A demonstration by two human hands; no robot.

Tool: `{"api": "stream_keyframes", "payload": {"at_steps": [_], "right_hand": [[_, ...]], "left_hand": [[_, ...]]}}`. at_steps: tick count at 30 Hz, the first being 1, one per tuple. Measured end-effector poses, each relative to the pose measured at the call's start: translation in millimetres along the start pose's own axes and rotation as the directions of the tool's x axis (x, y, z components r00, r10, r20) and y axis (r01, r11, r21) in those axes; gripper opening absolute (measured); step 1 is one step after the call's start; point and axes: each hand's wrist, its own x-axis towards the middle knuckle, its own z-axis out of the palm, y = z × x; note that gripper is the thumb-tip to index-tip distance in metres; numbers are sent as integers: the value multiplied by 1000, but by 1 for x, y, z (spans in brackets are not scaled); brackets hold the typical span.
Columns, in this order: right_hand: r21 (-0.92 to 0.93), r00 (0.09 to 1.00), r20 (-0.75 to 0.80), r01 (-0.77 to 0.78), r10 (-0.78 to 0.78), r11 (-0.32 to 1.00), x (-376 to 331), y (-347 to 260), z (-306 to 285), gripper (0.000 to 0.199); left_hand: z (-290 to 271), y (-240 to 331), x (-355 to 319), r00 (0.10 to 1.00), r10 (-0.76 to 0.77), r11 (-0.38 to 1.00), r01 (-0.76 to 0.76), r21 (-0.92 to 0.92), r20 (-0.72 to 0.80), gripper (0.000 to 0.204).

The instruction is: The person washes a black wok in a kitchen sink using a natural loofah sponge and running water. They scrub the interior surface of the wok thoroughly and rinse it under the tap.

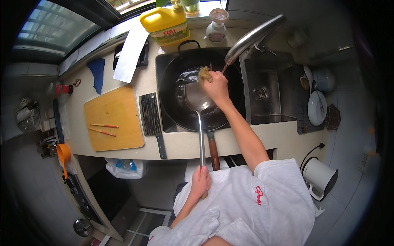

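A large black wok [172, 110] rests over the left sink basin, with shiny water inside it. My left hand [200, 181], low near my body, is closed round the long handle of a steel wok spatula [198, 98]. The spatula's broad head is over the inside of the wok. My right hand [216, 88] grips a brown, rough scrubber [204, 75] just at the far edge of the spatula's head. The steel faucet [254, 37] reaches over the wok, its mouth close to my right hand. The wok's wooden handle [214, 151] points toward me over the counter edge.
Left of the wok lie a cleaver [150, 115] and a wooden cutting board [111, 137] with chopsticks [103, 132]. A yellow detergent jug [166, 26] and a white bottle [216, 30] stand behind. The right basin [266, 110] adjoins a rack with bowls [317, 107]. A white kettle [320, 176] is lower right.
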Motion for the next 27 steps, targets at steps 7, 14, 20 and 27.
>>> {"api": "stream_keyframes", "payload": {"at_steps": [7, 14, 20, 27], "right_hand": [[97, 984, 94, 146, -155, 985, -4, -42, 21, 22], [-199, 990, -6, 134, -138, 971, -7, -11, 0, 15], [-30, 976, -62, 209, -211, 977, -35, -27, 22, 19], [-161, 999, -44, -12, 5, 987, -25, -1, 4, 14]], "left_hand": [[3, -2, 2, 998, 53, 998, -53, 21, -14, 30], [1, 0, -9, 999, 26, 1000, -26, 9, -23, 32], [10, 3, 5, 999, 43, 999, -42, -19, 9, 29], [7, 7, 1, 999, 41, 999, -40, 37, -15, 32]]}}
